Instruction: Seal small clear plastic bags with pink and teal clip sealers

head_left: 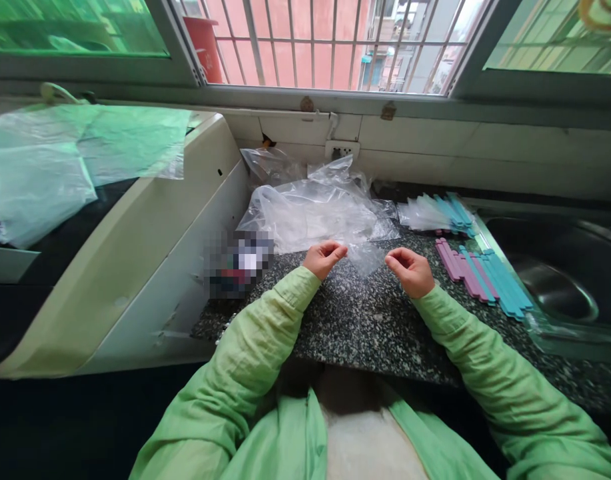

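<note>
A small clear plastic bag spans the gap between my two hands above the speckled counter. My left hand is closed, thumb and forefinger pinching the bag's left edge. At the opposite edge, my right hand is likewise closed in a pinch on the bag. Just behind them lies a loose heap of larger clear plastic bags. To the right of my right hand, purple and turquoise flat plastic strips lie side by side on the counter.
More turquoise strips and small clear packets lie behind. A metal sink is at the right. A white machine with plastic sheets on top stands left, beside a pixelated item. A wall socket sits below the barred window.
</note>
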### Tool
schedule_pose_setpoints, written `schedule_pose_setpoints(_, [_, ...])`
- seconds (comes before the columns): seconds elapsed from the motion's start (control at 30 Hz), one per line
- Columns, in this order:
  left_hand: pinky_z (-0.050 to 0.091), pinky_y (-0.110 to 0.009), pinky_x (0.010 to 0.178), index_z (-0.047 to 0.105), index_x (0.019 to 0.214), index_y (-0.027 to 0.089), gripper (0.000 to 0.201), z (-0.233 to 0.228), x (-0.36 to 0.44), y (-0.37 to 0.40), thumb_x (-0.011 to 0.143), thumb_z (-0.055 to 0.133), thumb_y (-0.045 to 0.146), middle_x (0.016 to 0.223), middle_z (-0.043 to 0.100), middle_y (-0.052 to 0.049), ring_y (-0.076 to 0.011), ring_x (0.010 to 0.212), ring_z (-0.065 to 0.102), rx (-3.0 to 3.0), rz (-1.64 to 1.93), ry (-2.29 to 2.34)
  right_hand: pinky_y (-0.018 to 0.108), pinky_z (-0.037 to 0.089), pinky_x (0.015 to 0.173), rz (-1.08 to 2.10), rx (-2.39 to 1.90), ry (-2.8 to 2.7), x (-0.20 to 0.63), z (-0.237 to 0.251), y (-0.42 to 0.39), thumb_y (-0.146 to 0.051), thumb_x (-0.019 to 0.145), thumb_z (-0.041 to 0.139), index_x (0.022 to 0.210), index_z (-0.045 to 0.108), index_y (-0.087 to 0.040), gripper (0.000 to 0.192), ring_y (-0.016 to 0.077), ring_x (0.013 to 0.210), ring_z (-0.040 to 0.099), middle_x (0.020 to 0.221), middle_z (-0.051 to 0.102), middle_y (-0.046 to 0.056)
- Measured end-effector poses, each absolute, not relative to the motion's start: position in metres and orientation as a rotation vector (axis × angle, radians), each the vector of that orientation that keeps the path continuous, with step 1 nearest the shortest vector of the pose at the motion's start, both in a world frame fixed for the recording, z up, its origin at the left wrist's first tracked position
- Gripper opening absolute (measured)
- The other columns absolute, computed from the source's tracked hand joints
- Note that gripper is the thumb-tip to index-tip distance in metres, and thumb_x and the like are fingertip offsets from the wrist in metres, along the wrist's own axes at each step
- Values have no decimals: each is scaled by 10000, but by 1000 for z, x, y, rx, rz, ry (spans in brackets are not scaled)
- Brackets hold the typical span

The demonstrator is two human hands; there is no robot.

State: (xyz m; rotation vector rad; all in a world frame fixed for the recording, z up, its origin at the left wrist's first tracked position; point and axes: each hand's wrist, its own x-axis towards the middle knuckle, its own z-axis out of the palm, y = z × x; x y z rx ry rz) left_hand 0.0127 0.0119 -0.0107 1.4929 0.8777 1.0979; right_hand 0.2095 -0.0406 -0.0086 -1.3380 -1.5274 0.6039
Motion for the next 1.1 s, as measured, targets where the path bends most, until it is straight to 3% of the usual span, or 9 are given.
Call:
schedule_pose_setpoints(0.23, [295, -208, 465, 549, 562, 132, 359, -19, 19, 10, 539, 669, 470, 506, 438, 33, -52, 477, 362, 1497, 1086, 804, 221, 338, 436, 671, -1320, -1461, 209, -7, -40, -441, 667, 583, 619, 523, -184, 268, 81, 462, 396, 510, 466, -33])
schedule_pose_setpoints(1.1, [301, -197, 473, 531, 551, 126, 107, -14, 13, 11, 596, 564, 217, 529, 435, 31, -49, 484, 370, 1731, 1001, 747, 234, 363, 460, 646, -1369, -1469, 235, -6, -29, -443, 640, 608, 604, 546, -175, 277, 88, 470, 422, 507, 488, -27])
